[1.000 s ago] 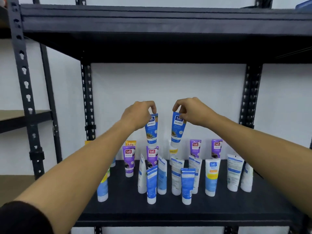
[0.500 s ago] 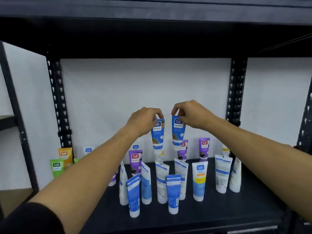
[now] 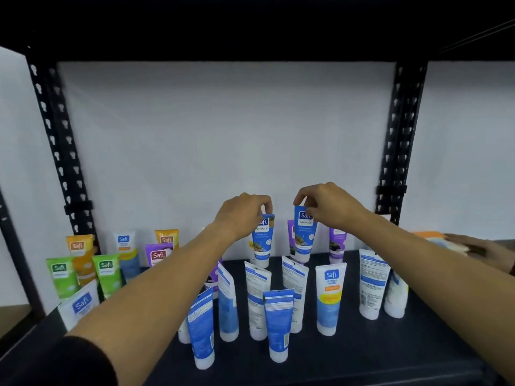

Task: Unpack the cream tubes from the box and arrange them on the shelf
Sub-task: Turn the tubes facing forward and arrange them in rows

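From left to right, we judge the shelf (image 3: 362,355) largely stocked with standing tubes, while the left hand (image 3: 241,215) pinches a blue tube (image 3: 262,240) and the right hand (image 3: 327,206) pinches another blue tube (image 3: 304,235), both upright, caps down, near the back row, not yet released.

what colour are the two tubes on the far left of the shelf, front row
Green, with white caps, both; the head view shows them clearly.
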{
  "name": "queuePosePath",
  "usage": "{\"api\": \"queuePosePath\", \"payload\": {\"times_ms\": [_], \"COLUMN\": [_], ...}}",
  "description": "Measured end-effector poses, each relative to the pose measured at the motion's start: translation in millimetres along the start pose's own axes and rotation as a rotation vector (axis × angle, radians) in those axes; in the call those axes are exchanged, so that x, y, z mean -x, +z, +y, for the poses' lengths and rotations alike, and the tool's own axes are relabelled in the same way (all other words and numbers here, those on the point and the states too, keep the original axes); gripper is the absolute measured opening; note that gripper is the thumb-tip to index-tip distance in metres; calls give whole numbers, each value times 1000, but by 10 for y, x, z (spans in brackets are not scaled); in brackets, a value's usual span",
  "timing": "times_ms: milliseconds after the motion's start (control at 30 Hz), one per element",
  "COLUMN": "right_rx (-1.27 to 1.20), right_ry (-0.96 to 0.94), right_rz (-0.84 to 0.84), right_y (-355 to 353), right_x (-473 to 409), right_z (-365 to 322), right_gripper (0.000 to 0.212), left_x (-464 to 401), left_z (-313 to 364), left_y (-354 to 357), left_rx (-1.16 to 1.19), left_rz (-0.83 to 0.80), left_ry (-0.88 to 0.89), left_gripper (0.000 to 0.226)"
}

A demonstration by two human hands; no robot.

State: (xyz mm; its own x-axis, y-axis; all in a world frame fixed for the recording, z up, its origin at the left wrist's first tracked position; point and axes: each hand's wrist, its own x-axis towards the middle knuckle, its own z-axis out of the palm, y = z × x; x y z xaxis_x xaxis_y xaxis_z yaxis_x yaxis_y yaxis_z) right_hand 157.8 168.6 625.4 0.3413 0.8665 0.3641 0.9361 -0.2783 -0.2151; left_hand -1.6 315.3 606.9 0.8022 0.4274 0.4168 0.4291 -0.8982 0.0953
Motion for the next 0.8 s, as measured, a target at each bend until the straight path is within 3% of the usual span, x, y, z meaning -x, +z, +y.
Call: {"api": "queuePosePath", "payload": {"times_ms": [300,800], "right_rx": [5,94], "right_ry": [19,-15], "right_rz": [-23,-67], "right_y": [221,428], "right_x": [-56,-72], "right_z": [243,319], "right_gripper": [22,27], "left_x": [-81,-22], "left_z": [-51,-150], "left_y": [315,531], "left_rx": [-44,-67], "left_rz": [-100,-135], "left_ry": [24,41], "left_gripper": [18,17]}}
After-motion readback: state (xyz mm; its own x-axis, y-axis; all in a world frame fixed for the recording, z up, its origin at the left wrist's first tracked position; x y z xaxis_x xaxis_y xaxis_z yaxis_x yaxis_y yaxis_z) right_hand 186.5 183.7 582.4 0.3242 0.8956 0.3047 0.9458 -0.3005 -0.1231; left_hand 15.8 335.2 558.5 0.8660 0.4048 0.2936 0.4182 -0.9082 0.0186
